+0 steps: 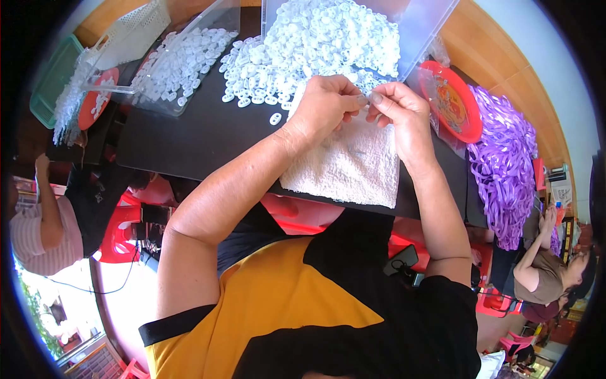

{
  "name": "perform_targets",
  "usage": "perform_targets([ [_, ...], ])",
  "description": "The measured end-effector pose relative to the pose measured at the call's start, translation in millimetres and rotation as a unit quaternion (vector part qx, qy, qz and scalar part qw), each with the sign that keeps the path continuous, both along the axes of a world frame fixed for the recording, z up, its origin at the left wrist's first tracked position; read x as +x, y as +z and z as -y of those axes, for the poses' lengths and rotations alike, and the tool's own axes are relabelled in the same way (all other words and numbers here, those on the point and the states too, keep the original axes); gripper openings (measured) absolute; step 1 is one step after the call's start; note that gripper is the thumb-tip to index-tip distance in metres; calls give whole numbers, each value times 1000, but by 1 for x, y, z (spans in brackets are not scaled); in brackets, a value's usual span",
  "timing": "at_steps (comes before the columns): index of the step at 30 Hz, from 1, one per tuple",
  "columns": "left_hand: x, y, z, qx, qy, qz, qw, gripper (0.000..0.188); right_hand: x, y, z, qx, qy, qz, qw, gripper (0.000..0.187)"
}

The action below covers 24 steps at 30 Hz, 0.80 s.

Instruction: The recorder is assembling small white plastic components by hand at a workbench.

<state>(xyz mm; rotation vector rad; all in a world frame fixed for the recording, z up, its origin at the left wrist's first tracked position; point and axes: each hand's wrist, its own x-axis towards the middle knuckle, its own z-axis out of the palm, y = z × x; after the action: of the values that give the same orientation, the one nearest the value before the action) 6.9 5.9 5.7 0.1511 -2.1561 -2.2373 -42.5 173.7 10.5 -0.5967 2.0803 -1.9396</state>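
Note:
My left hand (pixel 329 103) and my right hand (pixel 402 112) meet fingertip to fingertip over the white towel (pixel 344 167). Both are closed in a pinch; whatever lies between the fingertips is too small and too hidden to name. Just beyond them, a big heap of small white oval plastic pieces with holes (pixel 315 44) spills out of a clear plastic bin (pixel 426 38) onto the dark table (pixel 196 142). One loose white piece (pixel 275 119) lies apart, left of my left wrist.
Another clear bin (pixel 180 110) with white pieces stands to the left, near a white basket (pixel 129 28) and green tray (pixel 47 88). Right are a red plate (pixel 470 126) and a pile of purple straps (pixel 505 164). Other people sit at both sides.

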Motion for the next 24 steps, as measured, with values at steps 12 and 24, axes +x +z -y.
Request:
perform_targets([
  [12,0,-3,-1,-4,6,-8,1000,14,4,2,0,17,-2,-36,999,10],
  [24,3,1,-2,-38,-5,-25,999,14,5,4,0,-3,-20,-22,1000,11],
])
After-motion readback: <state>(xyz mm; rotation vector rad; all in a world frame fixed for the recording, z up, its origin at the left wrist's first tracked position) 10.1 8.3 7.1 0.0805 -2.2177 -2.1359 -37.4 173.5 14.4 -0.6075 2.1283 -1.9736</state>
